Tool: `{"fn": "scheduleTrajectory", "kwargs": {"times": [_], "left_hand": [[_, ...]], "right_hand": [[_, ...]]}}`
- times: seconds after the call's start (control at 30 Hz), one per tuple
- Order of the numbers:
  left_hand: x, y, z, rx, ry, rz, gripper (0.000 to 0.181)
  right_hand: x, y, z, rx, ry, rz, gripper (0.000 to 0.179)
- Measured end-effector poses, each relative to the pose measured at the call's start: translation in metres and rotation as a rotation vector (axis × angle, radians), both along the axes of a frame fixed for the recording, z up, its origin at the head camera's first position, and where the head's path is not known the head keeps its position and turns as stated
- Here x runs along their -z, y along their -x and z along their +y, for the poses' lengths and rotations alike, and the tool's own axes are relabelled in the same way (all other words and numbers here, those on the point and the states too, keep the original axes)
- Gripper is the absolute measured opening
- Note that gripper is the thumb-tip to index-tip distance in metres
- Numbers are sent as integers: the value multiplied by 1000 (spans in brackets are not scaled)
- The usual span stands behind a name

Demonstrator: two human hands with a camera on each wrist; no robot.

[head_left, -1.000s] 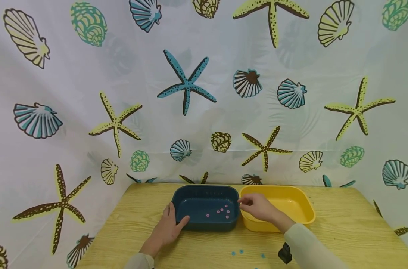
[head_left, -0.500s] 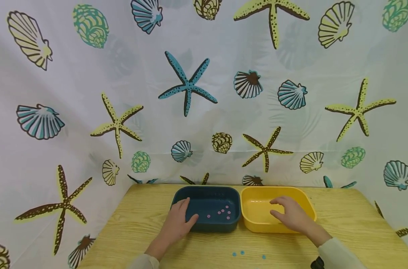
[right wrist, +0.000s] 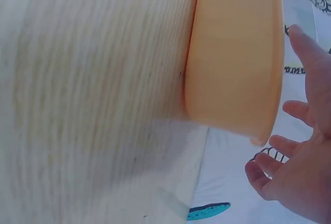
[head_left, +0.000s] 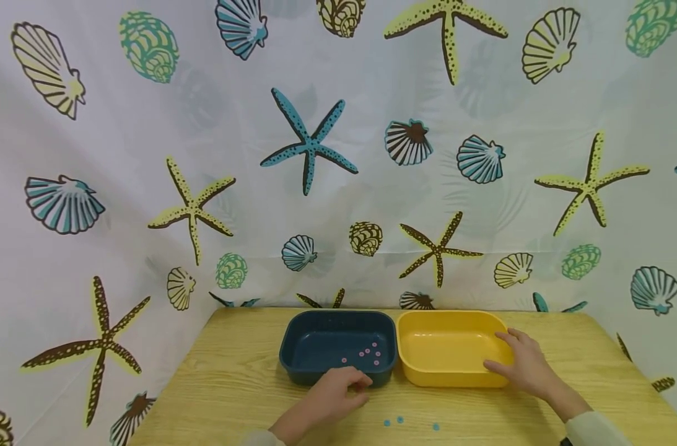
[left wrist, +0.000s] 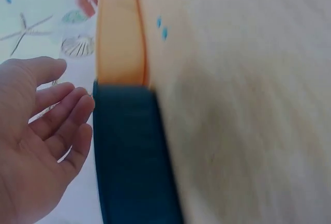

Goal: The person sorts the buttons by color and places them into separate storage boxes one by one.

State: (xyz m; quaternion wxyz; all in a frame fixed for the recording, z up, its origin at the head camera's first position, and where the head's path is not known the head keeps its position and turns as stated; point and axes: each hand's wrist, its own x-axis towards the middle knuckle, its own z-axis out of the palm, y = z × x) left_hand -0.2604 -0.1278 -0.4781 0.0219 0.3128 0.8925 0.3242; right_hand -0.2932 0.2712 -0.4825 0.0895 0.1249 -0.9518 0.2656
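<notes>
My left hand (head_left: 334,399) hovers in front of the dark blue bin (head_left: 296,373), holding nothing, its fingers loosely bent. Inside that bin lie several small pink discs (head_left: 367,351). Close to the right rim of the yellow bin (head_left: 452,378) is my right hand (head_left: 530,371), thumb and fingers spread. Whether it touches the rim I cannot tell. In the right wrist view, those fingers (right wrist: 305,45) are relaxed beside the bin wall. Three small blue discs, one a blue disc (head_left: 435,427), lie on the table in front of the bins.
The two bins stand side by side at the back of a wood-grain table (head_left: 232,347). Behind them hangs a white curtain (head_left: 366,192) printed with shells and starfish.
My right hand has moved right, across the yellow bin to its right end. My left hand has left the blue bin's left side and come right and toward the front.
</notes>
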Motion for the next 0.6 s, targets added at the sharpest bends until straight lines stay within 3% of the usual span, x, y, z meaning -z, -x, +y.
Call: {"fn": "scheduleTrajectory", "kwargs": {"times": [0.1,0.2,0.37,0.6], "left_hand": [[5,-2,12,33,-35,-142,21],[12,-2,22,52,-34,-237,22],[25,-3,30,57,-6,-303,23],[33,-2,32,57,-73,-375,21]], "right_hand": [[5,2,8,21,21,-93,88],[9,4,14,23,49,-173,96],[14,7,20,6,143,-283,102],[20,8,22,15,170,-352,102]]}}
